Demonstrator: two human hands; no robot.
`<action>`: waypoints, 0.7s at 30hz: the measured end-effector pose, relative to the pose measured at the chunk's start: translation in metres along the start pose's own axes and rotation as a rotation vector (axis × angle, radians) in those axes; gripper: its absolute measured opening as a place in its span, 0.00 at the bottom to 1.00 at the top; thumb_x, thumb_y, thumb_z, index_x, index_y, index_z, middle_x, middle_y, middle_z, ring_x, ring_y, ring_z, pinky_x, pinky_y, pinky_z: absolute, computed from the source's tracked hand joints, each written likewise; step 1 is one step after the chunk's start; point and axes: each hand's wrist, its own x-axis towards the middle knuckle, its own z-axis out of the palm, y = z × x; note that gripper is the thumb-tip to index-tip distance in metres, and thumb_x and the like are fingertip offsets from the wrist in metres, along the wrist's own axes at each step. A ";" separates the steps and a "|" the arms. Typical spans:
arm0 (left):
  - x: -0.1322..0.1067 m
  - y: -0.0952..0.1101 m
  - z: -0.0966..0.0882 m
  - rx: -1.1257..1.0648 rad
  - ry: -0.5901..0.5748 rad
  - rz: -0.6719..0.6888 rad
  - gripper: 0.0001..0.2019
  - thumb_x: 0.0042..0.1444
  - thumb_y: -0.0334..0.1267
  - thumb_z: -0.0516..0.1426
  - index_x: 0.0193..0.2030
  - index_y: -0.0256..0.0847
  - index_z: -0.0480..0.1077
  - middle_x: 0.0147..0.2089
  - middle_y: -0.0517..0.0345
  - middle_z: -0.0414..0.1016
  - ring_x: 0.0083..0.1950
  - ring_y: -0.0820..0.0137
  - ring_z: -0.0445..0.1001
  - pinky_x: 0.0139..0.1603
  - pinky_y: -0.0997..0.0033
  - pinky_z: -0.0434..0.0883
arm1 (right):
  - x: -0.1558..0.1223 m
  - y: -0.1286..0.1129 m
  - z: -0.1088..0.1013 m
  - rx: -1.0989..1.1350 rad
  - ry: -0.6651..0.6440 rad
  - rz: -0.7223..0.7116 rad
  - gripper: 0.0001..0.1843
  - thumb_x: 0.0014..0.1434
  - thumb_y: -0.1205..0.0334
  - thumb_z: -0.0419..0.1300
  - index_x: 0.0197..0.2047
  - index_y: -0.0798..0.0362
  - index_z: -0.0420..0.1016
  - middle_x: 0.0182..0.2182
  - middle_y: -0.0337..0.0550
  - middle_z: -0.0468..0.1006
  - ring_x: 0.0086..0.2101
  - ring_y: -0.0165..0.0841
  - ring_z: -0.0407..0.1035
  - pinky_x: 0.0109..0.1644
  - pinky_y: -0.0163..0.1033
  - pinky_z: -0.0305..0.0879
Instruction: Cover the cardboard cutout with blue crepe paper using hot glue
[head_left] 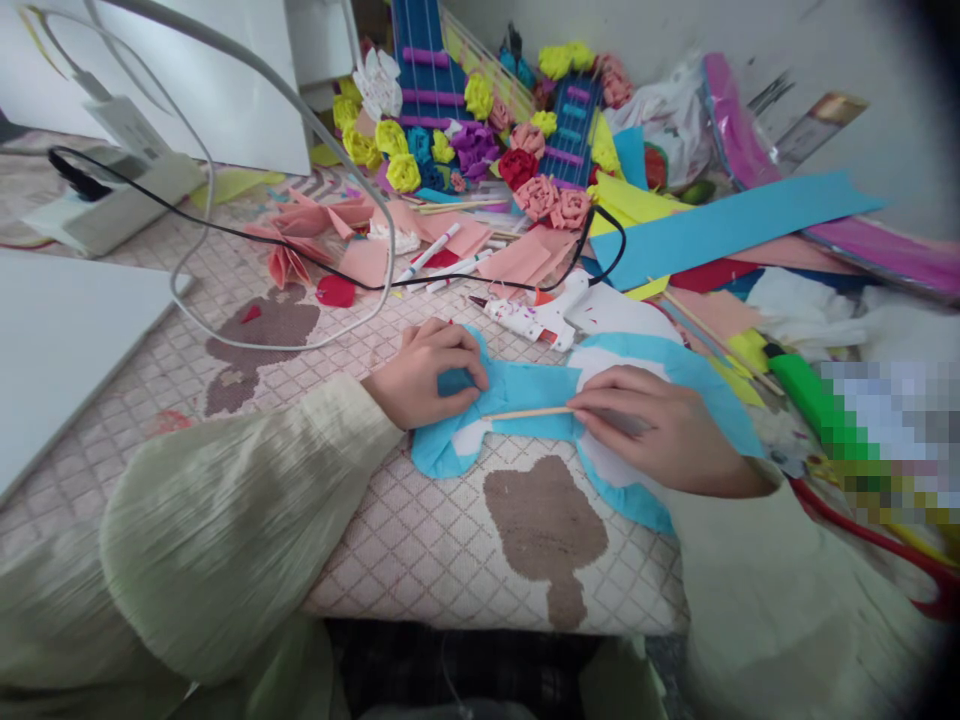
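A flat guitar-shaped cutout (532, 382), white with blue crepe paper folded over its edges, lies on the table in front of me. At its narrow left end, my left hand (433, 378) has curled fingers and thumb on the blue paper. My right hand (651, 418), over the wide round end, pinches a thin wooden stick (529, 412). The stick points left along the cutout's neck, its tip near a bare white patch by my left thumb. Part of the narrow end is hidden under my left fingers.
Behind the cutout lies a white glue gun (536, 318) with a black cord. Paper flowers (476, 148) and blue paper guitars (571, 125) stand at the back. A power strip (112, 200) sits left; red-handled scissors (877, 540) and a green cutter (806, 395) lie right.
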 end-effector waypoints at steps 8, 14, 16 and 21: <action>0.000 0.000 0.000 -0.005 0.003 0.001 0.06 0.50 0.38 0.55 0.32 0.43 0.74 0.40 0.56 0.69 0.45 0.64 0.62 0.49 0.57 0.57 | 0.000 -0.002 -0.002 0.003 -0.035 -0.027 0.07 0.57 0.68 0.54 0.34 0.51 0.73 0.30 0.42 0.73 0.33 0.31 0.68 0.36 0.36 0.66; 0.000 -0.001 0.001 -0.008 0.007 0.009 0.06 0.50 0.37 0.55 0.32 0.43 0.74 0.40 0.56 0.68 0.45 0.64 0.62 0.49 0.56 0.57 | -0.001 -0.003 -0.002 0.026 -0.018 -0.001 0.07 0.58 0.67 0.53 0.35 0.50 0.72 0.30 0.41 0.73 0.33 0.31 0.68 0.35 0.36 0.66; 0.000 -0.001 0.001 -0.006 0.005 0.011 0.06 0.50 0.36 0.55 0.32 0.43 0.74 0.40 0.56 0.68 0.45 0.64 0.62 0.49 0.56 0.56 | -0.001 -0.003 -0.001 0.011 -0.011 0.007 0.07 0.58 0.68 0.53 0.35 0.51 0.72 0.30 0.41 0.73 0.33 0.31 0.68 0.35 0.37 0.66; 0.000 -0.001 0.000 -0.008 0.006 0.008 0.06 0.49 0.36 0.55 0.32 0.43 0.74 0.40 0.56 0.68 0.45 0.64 0.62 0.49 0.56 0.56 | -0.001 -0.003 0.000 0.002 -0.022 -0.021 0.07 0.58 0.67 0.53 0.36 0.50 0.73 0.31 0.42 0.74 0.33 0.31 0.68 0.35 0.37 0.66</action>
